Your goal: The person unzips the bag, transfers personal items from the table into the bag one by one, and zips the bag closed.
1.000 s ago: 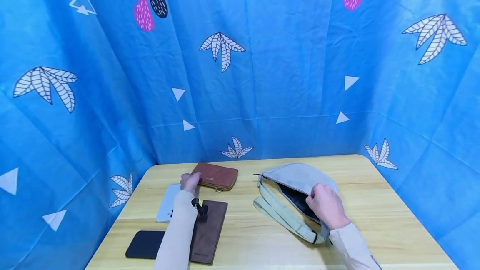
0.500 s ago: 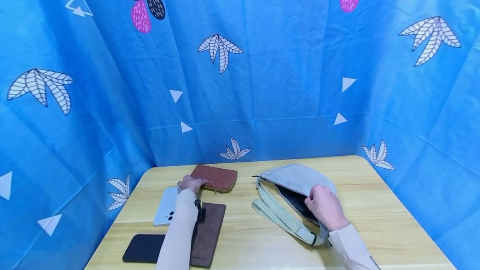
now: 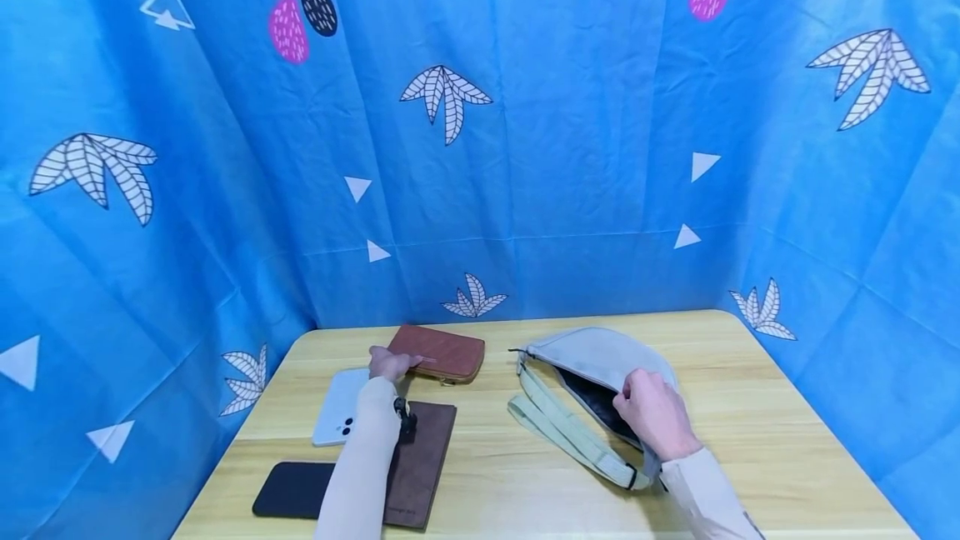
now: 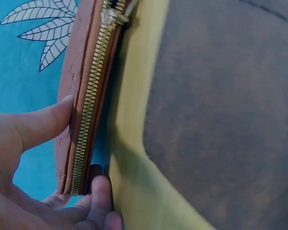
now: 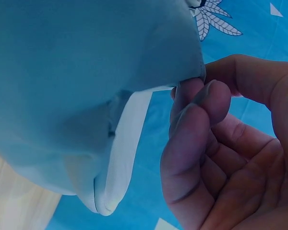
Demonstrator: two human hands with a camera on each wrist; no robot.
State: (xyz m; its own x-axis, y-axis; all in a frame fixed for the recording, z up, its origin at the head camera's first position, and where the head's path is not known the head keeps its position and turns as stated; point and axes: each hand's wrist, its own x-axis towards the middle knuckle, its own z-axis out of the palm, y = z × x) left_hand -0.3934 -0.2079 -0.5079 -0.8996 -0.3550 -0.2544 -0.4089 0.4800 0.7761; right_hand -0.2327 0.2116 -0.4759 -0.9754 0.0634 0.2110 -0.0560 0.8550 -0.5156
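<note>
Waist bag is opened, pinched by right hand. Zip wallet, lower centre, is gripped by left hand, outside it.

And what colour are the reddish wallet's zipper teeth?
Gold zipper teeth, clearest in the left wrist view.

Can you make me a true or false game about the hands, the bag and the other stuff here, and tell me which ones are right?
1. The left hand holds the reddish-brown zip wallet. True.
2. The grey bag is closed up tight. False: it gapes open.
3. The right hand pinches the edge of the grey bag. True.
4. The curtain is all red. False: it is mostly blue.
5. The pale phone lies camera side up. True.
</note>
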